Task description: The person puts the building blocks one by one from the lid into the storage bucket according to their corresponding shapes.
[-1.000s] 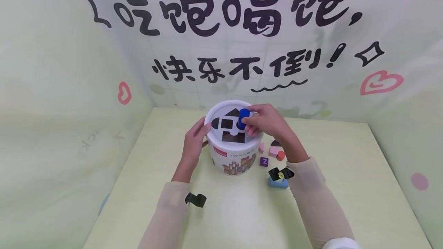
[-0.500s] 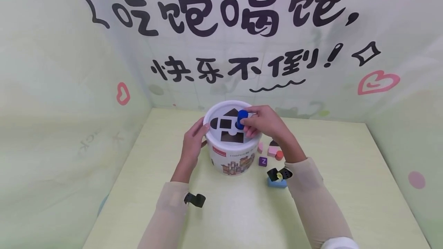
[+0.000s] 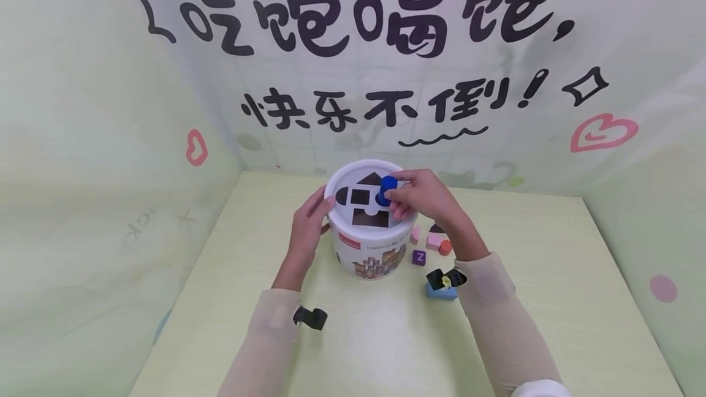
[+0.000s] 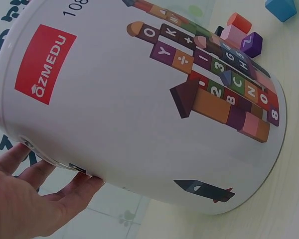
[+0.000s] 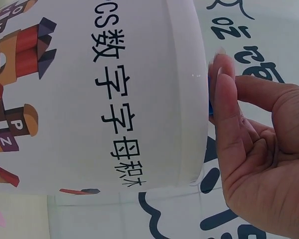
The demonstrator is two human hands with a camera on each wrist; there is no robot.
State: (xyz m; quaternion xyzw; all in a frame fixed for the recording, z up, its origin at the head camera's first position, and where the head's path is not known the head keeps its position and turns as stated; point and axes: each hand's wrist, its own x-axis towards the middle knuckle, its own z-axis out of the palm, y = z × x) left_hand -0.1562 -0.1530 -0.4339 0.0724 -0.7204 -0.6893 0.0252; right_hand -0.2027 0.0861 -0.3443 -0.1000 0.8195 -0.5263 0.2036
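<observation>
The right hand pinches a blue block between thumb and fingers, at a hole in the lid just beneath that grip. To its left, the left hand grips the bucket, thumb on top, fingers against its side.

White bucket, red label, multicoloured block print. Blue cylinder. Purple cube, white Z. Pink block, orange cylinder, light-blue block. Pale yellow-green table. Beige sleeves. Pale backdrop, black lettering.
</observation>
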